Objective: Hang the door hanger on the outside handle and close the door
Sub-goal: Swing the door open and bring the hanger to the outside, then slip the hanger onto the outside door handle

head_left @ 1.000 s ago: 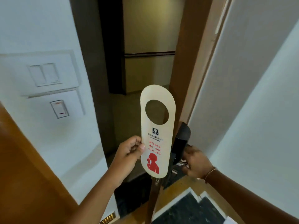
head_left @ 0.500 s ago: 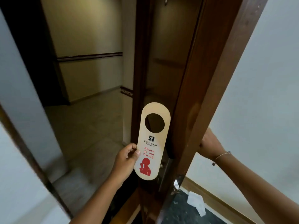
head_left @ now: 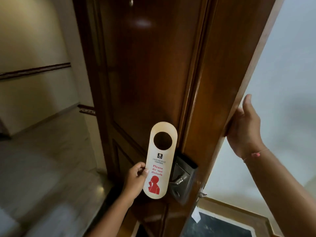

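A cream door hanger (head_left: 158, 161) with a round hole near its top and red "Please do not disturb" print stands upright in my left hand (head_left: 136, 178), pinched at its left edge. It is in front of the outside face of the dark wooden door (head_left: 150, 74). The metal outside handle (head_left: 179, 179) on its lock plate sits just right of the hanger's lower half, partly hidden by it. My right hand (head_left: 242, 127) grips the door's edge from the inner side, above the handle's height.
A corridor with a pale tiled floor (head_left: 42, 168) and cream walls with a dark rail (head_left: 34, 71) lies to the left. A white wall (head_left: 282, 82) is to the right. A small white paper scrap (head_left: 195, 215) lies on the floor beside a dark mat.
The view has swung around to the door's outside face, bringing the handle into sight. The hanger has come close beside the handle. My right hand has shifted from the inner handle to the door's edge.
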